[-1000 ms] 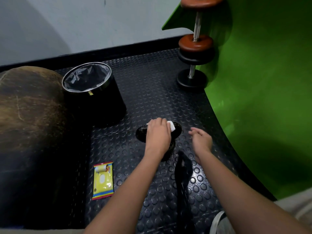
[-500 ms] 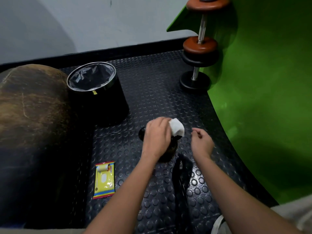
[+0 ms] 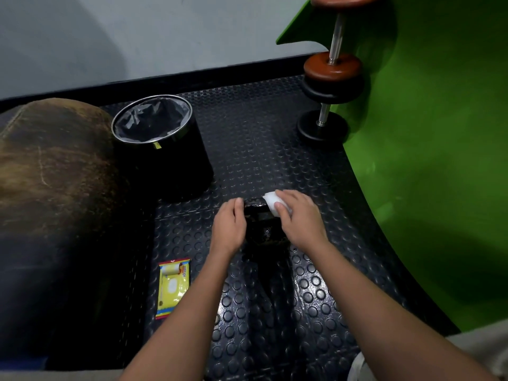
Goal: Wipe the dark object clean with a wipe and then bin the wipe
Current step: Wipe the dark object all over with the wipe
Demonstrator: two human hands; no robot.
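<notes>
A small dark object (image 3: 263,229) lies on the studded black floor mat, with a dark strap (image 3: 270,273) trailing from it toward me. My left hand (image 3: 229,226) holds its left side, fingers curled down over the edge. Over the object's far right corner my right hand (image 3: 301,220) pinches a folded white wipe (image 3: 270,202) and presses it down. Both hands hide much of the object. A black bin (image 3: 176,160) with a metal rim and a grey liner stands open at the back left.
A yellow wipe pack (image 3: 173,290) lies flat on the mat left of my left forearm. A big brown cushion-like mass (image 3: 52,171) fills the left. A dumbbell (image 3: 331,75) leans on the green wall (image 3: 439,133) at the right.
The wipe has passed from my left hand to my right hand. My left hand has shifted to the object's left side, and my right hand has moved onto the object.
</notes>
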